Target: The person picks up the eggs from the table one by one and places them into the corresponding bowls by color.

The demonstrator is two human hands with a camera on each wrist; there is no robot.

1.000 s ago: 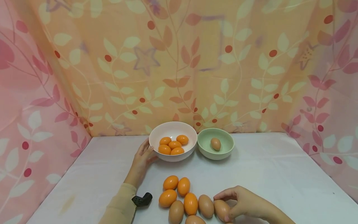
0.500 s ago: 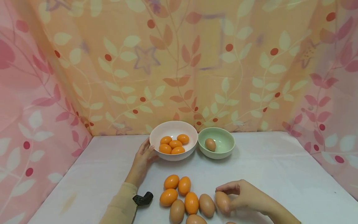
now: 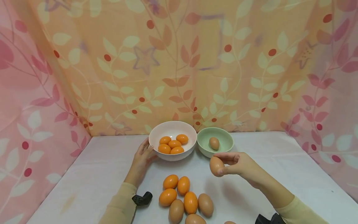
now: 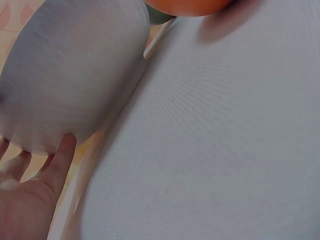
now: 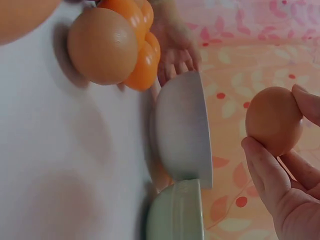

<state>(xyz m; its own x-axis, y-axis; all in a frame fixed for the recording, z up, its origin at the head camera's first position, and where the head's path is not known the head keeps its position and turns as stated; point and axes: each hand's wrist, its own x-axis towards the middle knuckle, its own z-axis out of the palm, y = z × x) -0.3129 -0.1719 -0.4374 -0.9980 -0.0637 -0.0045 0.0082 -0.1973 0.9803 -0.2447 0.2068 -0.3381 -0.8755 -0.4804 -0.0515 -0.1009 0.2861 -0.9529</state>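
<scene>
My right hand (image 3: pixel 241 166) pinches a brown egg (image 3: pixel 216 166) between thumb and fingertips, above the table in front of the green bowl (image 3: pixel 215 154). In the right wrist view, that egg (image 5: pixel 274 121) is apart from both bowls. One brown egg (image 3: pixel 214 143) lies inside the green bowl. Fairly straight fingers of my left hand (image 3: pixel 142 160) touch the left outer side of the white bowl (image 3: pixel 173 157), which contains several orange eggs (image 3: pixel 174 144). In the left wrist view, its fingertips touch the wall of the bowl (image 4: pixel 75 75).
Several orange eggs (image 3: pixel 191 203) and brown eggs (image 3: pixel 205 205) lie grouped on the white tablecloth (image 3: pixel 84 180) near the front. The bowls stand side by side at the back, before a patterned curtain (image 3: pixel 179 62). A black device (image 3: pixel 142 199) sits at the left wrist.
My right hand has lifted the brown egg from the front group and carried it forward towards the green bowl. The egg inside that bowl has rocked left and back. My left hand stays put.
</scene>
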